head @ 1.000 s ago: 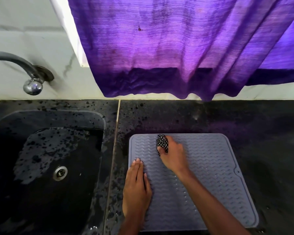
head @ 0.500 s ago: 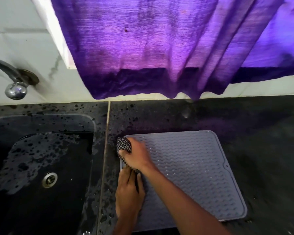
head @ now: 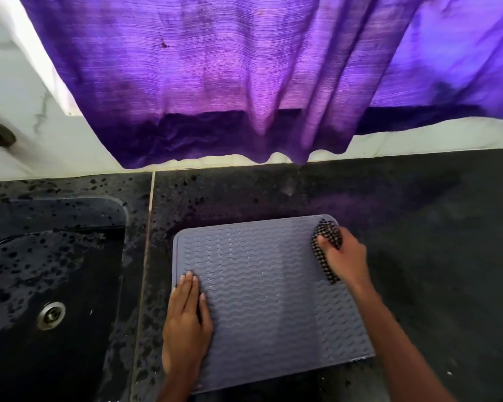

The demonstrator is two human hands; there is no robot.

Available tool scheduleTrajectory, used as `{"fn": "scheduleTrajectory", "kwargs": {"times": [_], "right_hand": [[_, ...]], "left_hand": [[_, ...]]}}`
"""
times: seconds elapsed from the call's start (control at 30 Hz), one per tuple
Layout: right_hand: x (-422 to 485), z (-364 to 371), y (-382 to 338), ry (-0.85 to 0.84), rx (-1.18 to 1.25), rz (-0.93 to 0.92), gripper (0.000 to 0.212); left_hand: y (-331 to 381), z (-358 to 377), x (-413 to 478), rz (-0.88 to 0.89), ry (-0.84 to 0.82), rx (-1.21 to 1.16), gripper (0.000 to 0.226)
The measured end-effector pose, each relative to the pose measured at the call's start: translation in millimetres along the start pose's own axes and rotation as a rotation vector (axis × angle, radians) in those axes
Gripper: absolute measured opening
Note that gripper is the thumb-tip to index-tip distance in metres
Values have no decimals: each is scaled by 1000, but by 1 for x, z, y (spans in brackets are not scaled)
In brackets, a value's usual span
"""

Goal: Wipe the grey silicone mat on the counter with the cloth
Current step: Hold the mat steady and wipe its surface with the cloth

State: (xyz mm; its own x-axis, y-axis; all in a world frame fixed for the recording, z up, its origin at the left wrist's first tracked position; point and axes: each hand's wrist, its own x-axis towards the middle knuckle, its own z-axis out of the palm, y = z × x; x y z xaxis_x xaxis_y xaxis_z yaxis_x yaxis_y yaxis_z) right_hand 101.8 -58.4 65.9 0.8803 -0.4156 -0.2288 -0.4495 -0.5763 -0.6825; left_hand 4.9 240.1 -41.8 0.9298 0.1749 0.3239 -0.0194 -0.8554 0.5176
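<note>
Half a second ago the right hand (head: 341,256) held the checked cloth (head: 325,248) at the mat's far left corner; now it has swept across to the far right corner, fingers curled round the bunched cloth and pressing it down. At the near left edge, the left hand (head: 186,323) lies flat, fingers straight and pressed together. Between a wet black sink (head: 26,256) and bare dark counter (head: 433,227), the grey silicone mat (head: 267,300) lies flat, below a purple curtain (head: 244,82).
</note>
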Motion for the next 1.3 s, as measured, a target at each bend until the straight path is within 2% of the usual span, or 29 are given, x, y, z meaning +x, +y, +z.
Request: {"fn": "scheduleTrajectory", "kwargs": {"times": [0.17,0.5,0.8,1.3], "right_hand": [[19,-26,20,4,-97,-4,43],[16,-11,15,-29,-156,-42,42],[-3,28,-9,-60,-190,-157,43],[-40,99,-52,-124,-109,-303,38]], "left_hand": [[-2,1,-1,-6,-5,5,48],[1,-1,0,-30,-51,-12,51],[2,-3,1,-26,-38,-25,50],[4,-2,1,-53,-23,-37,48]]}}
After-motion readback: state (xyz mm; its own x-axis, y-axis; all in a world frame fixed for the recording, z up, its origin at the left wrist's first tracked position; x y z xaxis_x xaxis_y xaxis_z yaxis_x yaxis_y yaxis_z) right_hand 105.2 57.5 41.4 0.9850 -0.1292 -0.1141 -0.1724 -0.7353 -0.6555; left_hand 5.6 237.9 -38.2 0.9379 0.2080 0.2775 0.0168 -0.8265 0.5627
